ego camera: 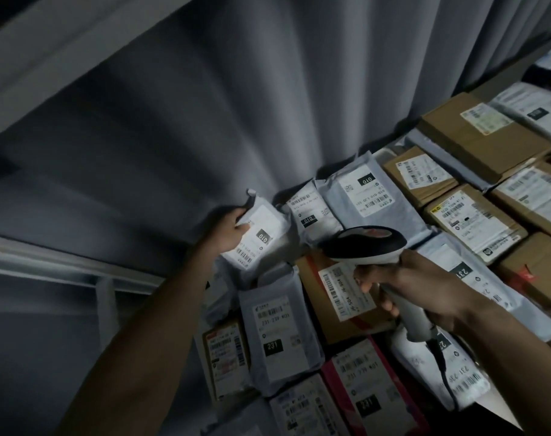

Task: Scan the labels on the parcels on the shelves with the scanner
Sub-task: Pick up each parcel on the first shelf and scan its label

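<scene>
Head view: left hand (233,229) grips a grey parcel (258,237); right hand (403,287) clasps the scanner (367,243).

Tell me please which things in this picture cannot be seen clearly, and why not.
- Scanner, head view: the right hand covers its trigger; the window faces away.
- Grey parcel held by the left hand: the small label print is blurred; only "010" reads.
- Parcels at the bottom edge: cut off by the frame.
- Shelves: hidden under the parcels.
</scene>
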